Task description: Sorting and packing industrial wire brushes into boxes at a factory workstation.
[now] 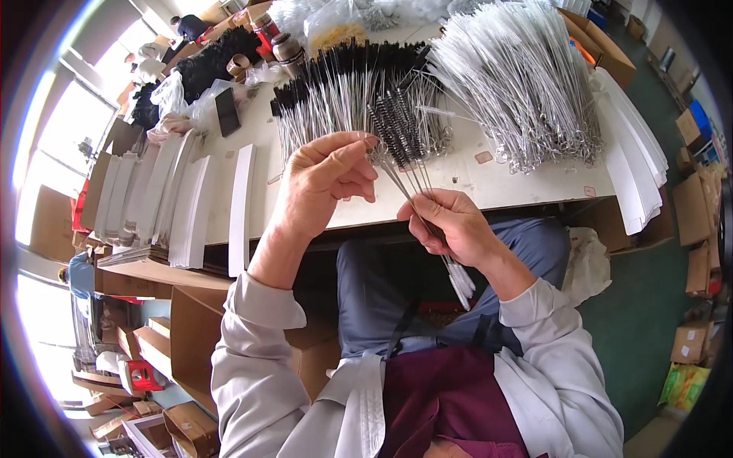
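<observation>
Our right hand (pixel 452 223) grips thin silver-wire brushes with black bristles (pixel 395 131). Our left hand (pixel 324 172) curls loosely beside them, its hold unclear.

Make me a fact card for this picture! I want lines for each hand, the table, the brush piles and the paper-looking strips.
Right hand: holding a bundle of thin wire brushes
Left hand: raised beside the bundle's black bristles; unclear whether it pinches any
Table: whitish
Middle: black-bristled pile
Right: white-bristled pile
Strips: white, at both sides
</observation>
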A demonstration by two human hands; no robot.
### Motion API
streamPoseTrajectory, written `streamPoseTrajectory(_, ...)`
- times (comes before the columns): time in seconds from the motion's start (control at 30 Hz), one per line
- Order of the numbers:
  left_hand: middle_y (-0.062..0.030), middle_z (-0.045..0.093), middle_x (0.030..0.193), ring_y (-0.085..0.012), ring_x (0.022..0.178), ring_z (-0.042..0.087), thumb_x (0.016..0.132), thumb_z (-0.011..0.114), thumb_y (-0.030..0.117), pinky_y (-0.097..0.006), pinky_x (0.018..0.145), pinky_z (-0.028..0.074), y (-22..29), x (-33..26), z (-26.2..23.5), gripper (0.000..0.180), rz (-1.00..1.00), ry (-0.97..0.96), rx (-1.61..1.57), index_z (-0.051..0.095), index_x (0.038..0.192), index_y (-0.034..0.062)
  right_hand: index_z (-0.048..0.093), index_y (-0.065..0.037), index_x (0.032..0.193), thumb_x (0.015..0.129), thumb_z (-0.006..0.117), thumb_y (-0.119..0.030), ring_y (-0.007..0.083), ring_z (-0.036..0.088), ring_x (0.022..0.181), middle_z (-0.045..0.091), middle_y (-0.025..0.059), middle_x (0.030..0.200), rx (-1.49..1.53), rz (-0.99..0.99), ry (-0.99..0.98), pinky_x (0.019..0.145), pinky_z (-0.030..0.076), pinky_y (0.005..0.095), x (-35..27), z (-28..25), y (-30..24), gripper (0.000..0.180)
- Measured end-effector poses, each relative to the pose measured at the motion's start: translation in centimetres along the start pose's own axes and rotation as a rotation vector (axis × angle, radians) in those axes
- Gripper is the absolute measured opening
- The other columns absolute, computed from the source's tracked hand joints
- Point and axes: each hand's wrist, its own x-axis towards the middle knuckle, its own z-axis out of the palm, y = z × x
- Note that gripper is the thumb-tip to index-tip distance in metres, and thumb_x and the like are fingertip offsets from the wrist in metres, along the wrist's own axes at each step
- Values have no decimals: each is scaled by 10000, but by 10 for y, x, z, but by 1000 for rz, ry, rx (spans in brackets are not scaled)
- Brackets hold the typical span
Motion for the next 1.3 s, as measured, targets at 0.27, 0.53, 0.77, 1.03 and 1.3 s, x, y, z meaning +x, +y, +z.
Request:
streamPoseTrajectory(0.27, -128, 717, 793, -192, 632, 695, 999, 676, 197, -314, 601, 598, -5, -1, 7, 229, 8, 38, 142, 702, 1047, -26, 660, 22, 1029, 1108, 486, -297, 90, 550, 538, 618, 44, 713, -86, -24, 9, 480, 457, 240, -2, -3, 9, 372)
streamPoseTrajectory(0.53, -130, 715, 781, -182, 622, 691, 1008, 673, 228, -313, 582, 594, 5, 0, 7, 251, -104, -89, 121, 671, 952, -16, 664, 56, 1040, 1105, 494, -249, 136, 692, 756, 713, 97, 849, -282, -281, 198, 714, 574, 278, 2, -7, 22, 355)
streamPoseTrajectory(0.77, -117, 701, 750, -169, 582, 675, 1009, 674, 232, -295, 539, 571, 7, -3, 26, 261, 0, -22, 171, 671, 935, -17, 686, 45, 1029, 1088, 534, -247, 163, 720, 865, 747, 122, 903, -698, -486, 314, 787, 567, 309, 0, -8, 17, 334)
streamPoseTrajectory(1.03, -94, 685, 702, -138, 537, 649, 997, 675, 214, -258, 500, 533, 28, 1, 32, 282, -179, -109, 519, 685, 881, -42, 671, 55, 1110, 1104, 498, -282, 183, 738, 856, 736, 130, 917, -151, -139, 48, 813, 605, 310, -3, 3, -1, 379)
streamPoseTrajectory(1.3, -91, 687, 714, -135, 540, 646, 998, 682, 217, -248, 499, 530, 20, 0, 17, 266, -247, -161, 485, 673, 905, -32, 666, 23, 1102, 1110, 488, -307, 26, 368, 516, 441, -54, 639, -129, -71, 88, 470, 356, 211, -11, 0, -3, 374)
